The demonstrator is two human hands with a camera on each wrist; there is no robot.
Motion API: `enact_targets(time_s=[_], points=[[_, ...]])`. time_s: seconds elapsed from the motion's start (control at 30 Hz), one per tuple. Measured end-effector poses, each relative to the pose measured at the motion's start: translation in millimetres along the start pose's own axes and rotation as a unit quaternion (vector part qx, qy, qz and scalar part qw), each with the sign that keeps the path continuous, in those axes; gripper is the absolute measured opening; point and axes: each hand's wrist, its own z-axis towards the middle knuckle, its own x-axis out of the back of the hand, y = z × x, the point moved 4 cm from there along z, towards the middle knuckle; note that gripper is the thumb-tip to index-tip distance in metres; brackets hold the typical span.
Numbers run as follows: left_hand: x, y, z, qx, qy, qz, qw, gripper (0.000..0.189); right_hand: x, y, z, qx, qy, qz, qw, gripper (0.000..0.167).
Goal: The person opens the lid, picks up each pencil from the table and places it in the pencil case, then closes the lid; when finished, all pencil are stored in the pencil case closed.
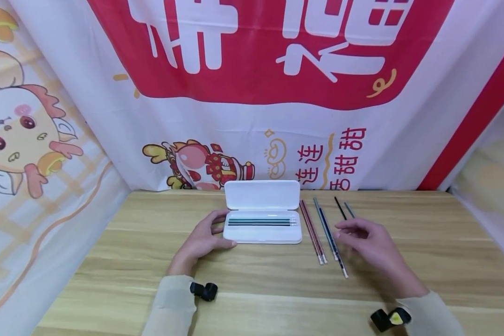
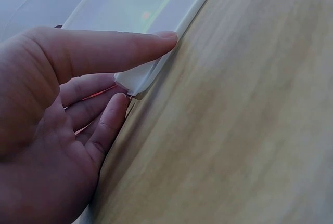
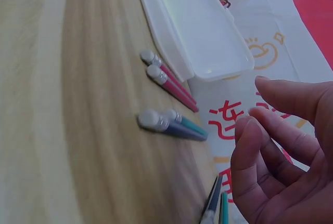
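A white pencil case (image 1: 263, 237) lies with its lid (image 1: 262, 195) raised at the back. Green and dark pencils (image 1: 258, 221) lie lengthwise inside it. My left hand (image 1: 201, 239) holds the case by its left end, thumb along the front edge and fingers at the side. To the right of the case, my right hand (image 1: 367, 240) hovers over loose pencils with bent fingers and nothing between them. Nearest to it are a teal and a dark blue pencil (image 1: 330, 238). A black pencil (image 1: 340, 207) and a green pencil (image 1: 349, 209) are partly hidden behind this hand.
Two red pencils (image 1: 312, 232) lie between the case and the blue ones, eraser ends toward me. The wooden table (image 1: 260, 298) meets a printed cloth (image 1: 252, 116) hanging along its back edge, close behind the lid. Another printed cloth (image 1: 29, 135) hangs at the left.
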Motion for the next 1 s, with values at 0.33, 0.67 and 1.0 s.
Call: enact_targets(time_s=[0.33, 0.67, 1.0], points=[[2.8, 1.7, -0.9, 0.007, 0.000, 0.006, 1.0000, 0.088, 15.8, 29.3, -16.8, -0.049, 0.008, 0.003, 0.9988, 0.049], [-0.7, 0.8, 2.4, 0.000, -0.001, -0.001, 1.0000, 0.089, 41.1, 45.7, -22.5, -0.068, 0.024, -0.027, 0.9970, 0.055], [1.2, -1.0, 0.5, 0.000, 0.000, -0.005, 1.0000, 0.090, 51.0, 49.8, -19.7, -0.099, 0.008, -0.040, 0.9943, 0.068]])
